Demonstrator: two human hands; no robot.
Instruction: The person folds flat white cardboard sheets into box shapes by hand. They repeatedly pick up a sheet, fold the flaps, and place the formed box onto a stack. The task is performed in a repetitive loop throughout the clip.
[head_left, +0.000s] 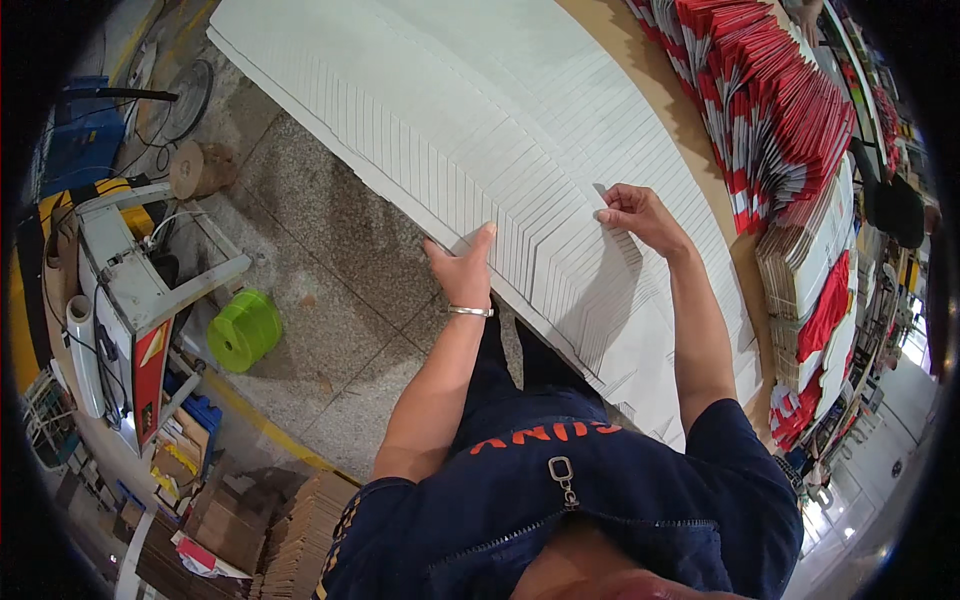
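Fanned-out white cardboard sheets [420, 110], overlapping in a long row with creased lines, spread across the table in front of me. My left hand [465, 268] grips the near edge of these sheets, its thumb on top and the other fingers at and below the edge. Over the middle of the row is my right hand [640, 215], fingers curled in and thumb against them. Whether a sheet's edge is between those fingertips cannot be made out. A shadow from the right hand and arm falls on the sheets.
Folded red-and-white cartons [765, 100] stand packed along the table's far right, beside stacked cardboard [795, 260]. At left, on the floor, are a green roll [245, 330], a metal-framed machine [150, 260] and a brown spool [203, 170]. Brown cardboard [305, 530] stands lower left.
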